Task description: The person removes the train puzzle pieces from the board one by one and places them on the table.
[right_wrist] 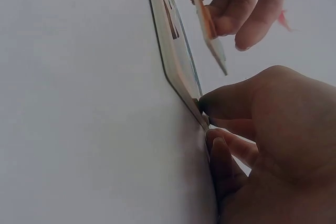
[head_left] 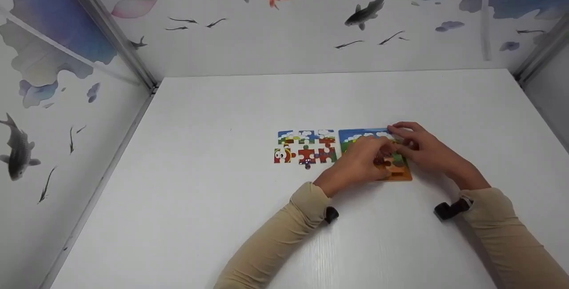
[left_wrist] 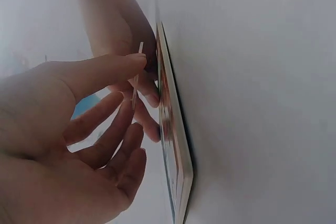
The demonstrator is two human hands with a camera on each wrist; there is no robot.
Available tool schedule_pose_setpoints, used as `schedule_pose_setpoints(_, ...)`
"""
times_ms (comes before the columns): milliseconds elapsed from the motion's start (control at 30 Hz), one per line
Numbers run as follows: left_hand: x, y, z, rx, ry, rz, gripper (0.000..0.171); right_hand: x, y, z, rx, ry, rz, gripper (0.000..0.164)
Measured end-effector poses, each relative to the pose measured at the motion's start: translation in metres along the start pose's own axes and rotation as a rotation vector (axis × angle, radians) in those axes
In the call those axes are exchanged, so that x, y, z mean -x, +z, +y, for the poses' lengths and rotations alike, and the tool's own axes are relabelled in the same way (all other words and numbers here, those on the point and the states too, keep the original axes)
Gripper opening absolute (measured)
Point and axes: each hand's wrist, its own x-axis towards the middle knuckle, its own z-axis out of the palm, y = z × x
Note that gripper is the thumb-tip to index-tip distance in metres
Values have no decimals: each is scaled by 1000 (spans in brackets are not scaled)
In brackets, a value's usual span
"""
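Note:
Between thumb and fingertips, my left hand (head_left: 358,162) pinches a puzzle piece (right_wrist: 207,22), held just above the jigsaw board (head_left: 402,176). Seen edge-on in the left wrist view, the piece (left_wrist: 135,85) is thin and tilted; its picture is mostly hidden. My right hand (head_left: 429,151) holds the board's right edge, with the thumb at its top face and other fingers beside the rim in the right wrist view. Blue sky, green and orange show on the board, partly covered by both hands.
Several loose jigsaw pieces (head_left: 306,155) lie in two rows left of the board, one with a cartoon face (head_left: 281,154). The white table (head_left: 200,155) meets fish-painted panels (head_left: 293,44) at the back and left. Black straps (head_left: 451,210) sit at both wrists.

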Motion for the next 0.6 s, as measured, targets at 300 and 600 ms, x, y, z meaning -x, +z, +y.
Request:
schedule_pose_setpoints(300, 17, -17, -12, 17, 35, 43, 55, 0, 1, 1, 25, -17, 2, 54)
schedule_pose_setpoints(600, 38, -33, -17, 72, 27, 52, 59, 2, -1, 2, 14, -19, 6, 54)
